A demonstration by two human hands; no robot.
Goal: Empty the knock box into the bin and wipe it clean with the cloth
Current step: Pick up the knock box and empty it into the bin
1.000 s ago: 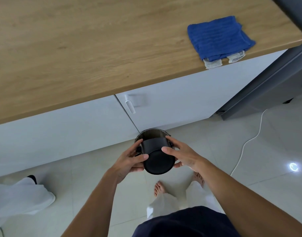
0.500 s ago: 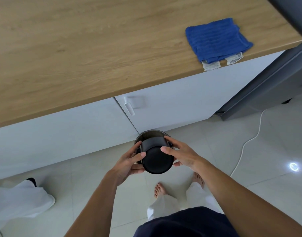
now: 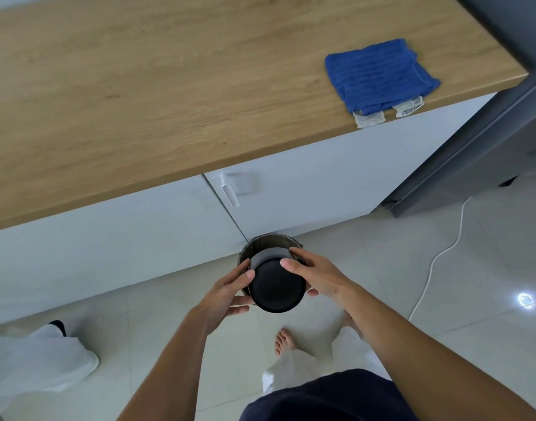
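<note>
- Black, cylindrical knock box (image 3: pixel 274 284): held upside down in mid-air, base towards the camera, mouth pointing down and away into the bin (image 3: pixel 271 241) on the floor directly beneath it.
- Long axis: tilted slightly from vertical, the mouth end leaning towards the white cabinet (image 3: pixel 306 183).
- Left hand (image 3: pixel 227 294): fingers (image 3: pixel 244 276) curled against the left wall of the box, gripping it.
- Right hand (image 3: pixel 317 276): fingers spread over the upper right wall, thumb hidden beneath; also gripping it.
- Judgement: the emptying step is in hand; whether any grounds remain inside cannot be seen.
- Blue cloth (image 3: pixel 379 75): folded, lying near the front right corner of the wooden bench (image 3: pixel 139 86), its labels overhanging the front edge.
- Key relation: the cloth lies up and to the right of both hands, well apart from the box; the right hand is nearer to it, so that hand is the likely one to fetch it while the left keeps the box.
</note>
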